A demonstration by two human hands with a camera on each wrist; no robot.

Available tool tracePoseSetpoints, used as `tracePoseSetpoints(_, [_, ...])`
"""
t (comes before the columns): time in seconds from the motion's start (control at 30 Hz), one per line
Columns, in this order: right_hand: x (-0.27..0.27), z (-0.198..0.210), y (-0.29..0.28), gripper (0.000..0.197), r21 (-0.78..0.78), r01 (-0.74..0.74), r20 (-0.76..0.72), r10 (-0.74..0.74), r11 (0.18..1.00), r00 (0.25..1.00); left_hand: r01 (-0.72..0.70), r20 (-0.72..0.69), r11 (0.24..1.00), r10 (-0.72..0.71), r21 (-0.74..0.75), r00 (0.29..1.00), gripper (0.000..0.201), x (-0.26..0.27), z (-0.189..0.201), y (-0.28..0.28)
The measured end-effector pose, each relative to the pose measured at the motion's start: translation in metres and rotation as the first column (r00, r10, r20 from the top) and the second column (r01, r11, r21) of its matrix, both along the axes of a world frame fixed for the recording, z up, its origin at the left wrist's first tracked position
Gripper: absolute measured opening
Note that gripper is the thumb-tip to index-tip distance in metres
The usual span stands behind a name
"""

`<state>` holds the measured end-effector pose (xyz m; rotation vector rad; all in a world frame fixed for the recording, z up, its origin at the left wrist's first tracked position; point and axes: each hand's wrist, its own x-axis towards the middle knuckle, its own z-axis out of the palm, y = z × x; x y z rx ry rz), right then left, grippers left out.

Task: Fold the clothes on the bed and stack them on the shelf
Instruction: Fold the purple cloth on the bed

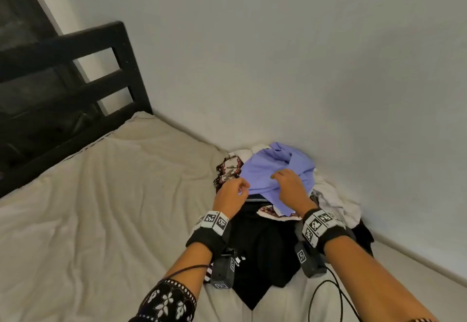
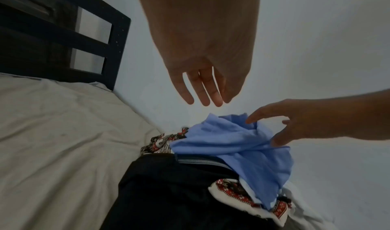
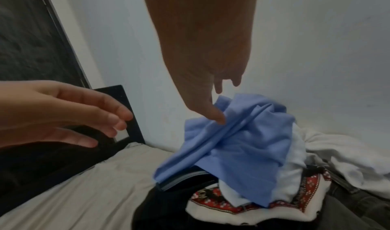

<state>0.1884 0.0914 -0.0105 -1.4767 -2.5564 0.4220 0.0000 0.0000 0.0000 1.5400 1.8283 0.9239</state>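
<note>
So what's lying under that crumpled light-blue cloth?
Under the crumpled light-blue cloth: a black garment with striped band, red-patterned white fabric, and plain white cloth. Anything deeper is covered.

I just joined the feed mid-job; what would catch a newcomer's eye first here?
The blue garment crowns a jumbled pile of clothes in the bed's corner by the wall. Both hands reach for it: the right hand touches the cloth, the left hand hovers open at its edge.

A plain pale grey-white wall [image 1: 303,56] meets the slatted black wooden headboard [image 1: 75,74] in the corner (dim, even light), beside a dark window [image 3: 31,33].
</note>
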Motion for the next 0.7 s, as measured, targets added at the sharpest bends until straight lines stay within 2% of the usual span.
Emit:
tracePoseSetpoints(0.1, [0.011,-0.010,0.020,0.048,0.079,-0.002,0.184,-0.013,0.997,0.983,0.019,-0.053,1.000,-0.018,0.003,0.998,0.018,0.005,-0.018,0.009])
tracePoseSetpoints(0.27, [0.019,-0.020,0.046,0.017,0.139,0.015,0.181,-0.040,0.990,0.983,0.058,-0.172,0.997,-0.068,-0.059,0.983,0.034,0.007,-0.032,0.009])
tracePoseSetpoints(0.4, [0.002,-0.010,0.040,0.016,0.041,0.014,-0.126,-0.009,0.999,0.992,0.040,-0.218,0.996,-0.056,-0.080,0.974,0.049,0.004,-0.030,0.008])
tracePoseSetpoints(0.5, [-0.028,0.008,0.019,0.021,-0.068,-0.150,-0.330,0.120,0.986,0.936,0.031,-0.192,0.999,-0.032,-0.009,0.981,0.058,-0.001,-0.020,0.011])
tracePoseSetpoints(0.57, [-0.052,0.022,0.003,0.014,-0.080,-0.262,-0.420,0.206,0.962,0.884,0.014,-0.167,1.000,-0.009,0.025,0.986,0.044,-0.007,-0.011,0.013])
tracePoseSetpoints(0.63, [-0.074,0.035,-0.008,0.012,-0.073,-0.337,-0.498,0.258,0.939,0.828,-0.075,-0.135,0.996,0.080,0.042,0.988,0.018,-0.020,-0.001,0.008])
tracePoseSetpoints(0.7, [-0.096,0.045,-0.016,0.012,-0.104,-0.391,-0.555,0.273,0.915,0.786,-0.193,-0.073,0.981,0.193,0.006,0.978,0.011,-0.042,0.010,-0.009])
